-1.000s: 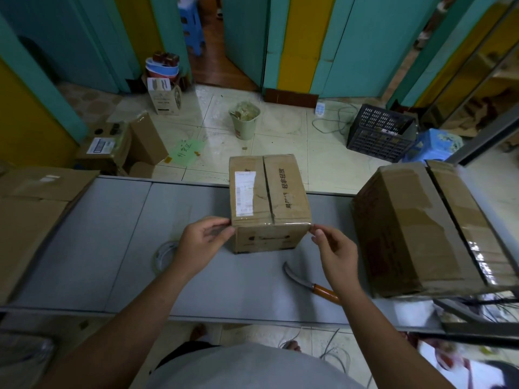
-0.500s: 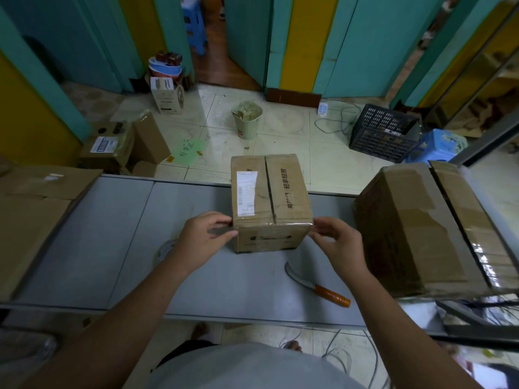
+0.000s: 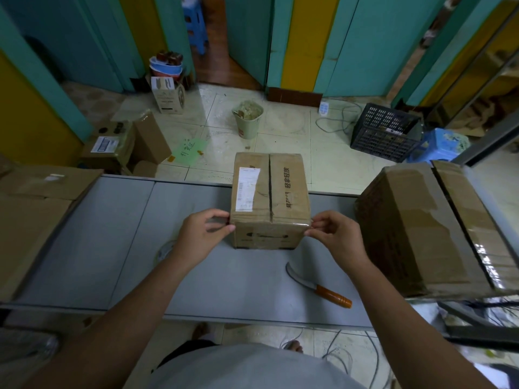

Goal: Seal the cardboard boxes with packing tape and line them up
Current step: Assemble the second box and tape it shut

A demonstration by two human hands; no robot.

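Evidently mid-sealing: at frame centre the small box (image 3: pixel 271 203) sits on the grey table (image 3: pixel 112 248), with the left hand (image 3: pixel 206 234) and right hand (image 3: pixel 334 234) pinching its near top corners. Next probably means pressing the tape ends flat.

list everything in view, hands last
small box: one, brown, table centre
large box: one, brown, table's right end
flat cardboard: some, brown, table's left end
knife: one, orange handle, table near edge
tape roll: one, clear, table, behind left wrist
table: one, grey
bin: one, pale green, floor
crate: one, black, floor right
stools: two, blue, beside crate, in doorway
left grip: one hand, pinching small box's near-left corner
right grip: one hand, pinching its near-right corner
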